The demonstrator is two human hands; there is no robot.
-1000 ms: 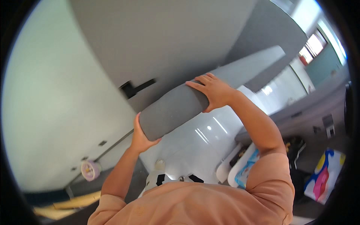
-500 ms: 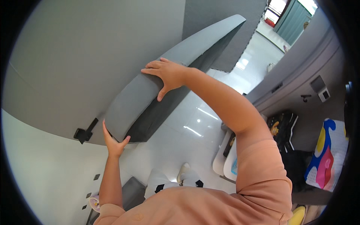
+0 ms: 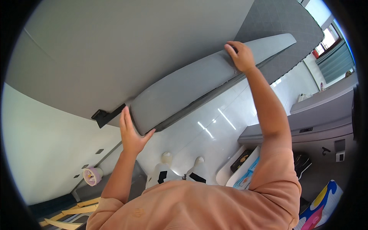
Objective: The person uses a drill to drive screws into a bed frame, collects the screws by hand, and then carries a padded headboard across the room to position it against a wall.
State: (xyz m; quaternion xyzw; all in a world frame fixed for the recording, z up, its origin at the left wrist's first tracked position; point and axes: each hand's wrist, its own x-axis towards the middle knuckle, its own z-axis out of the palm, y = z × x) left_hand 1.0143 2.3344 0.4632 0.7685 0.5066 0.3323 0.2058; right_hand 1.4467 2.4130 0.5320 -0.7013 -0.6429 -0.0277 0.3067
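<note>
**Long grey panel held up against the grey wall panel, both hands on it**

My left hand (image 3: 132, 134) cups the rounded lower-left end of the long grey curved plastic panel (image 3: 199, 86): palm flat against the end, fingers spread upward, thumb under its lower edge. My right hand (image 3: 240, 56) lies over the upper edge near the right end, fingers curled over the top, not closed round it. The panel runs slantwise, low at left and high at right, lying against the large flat grey wall panel (image 3: 134, 46). A small black bracket (image 3: 105, 116) juts from that wall panel just left of the panel's lower end, near my left hand.

Judgement on handling: carry the weight on the left palm, steer with the right, keep the long edge parallel to the wall panel, and mind the bracket beside the lower end.

Packages and labels:
- Pink round roll of tape (image 3: 92, 176), on the floor at lower left.
- Flat pack with blue, yellow and pink colouring (image 3: 322, 207), lower right; print too small to tell.
- Dark box beside a blue-and-white pack (image 3: 247, 174) in a white tray below my right arm.
</note>
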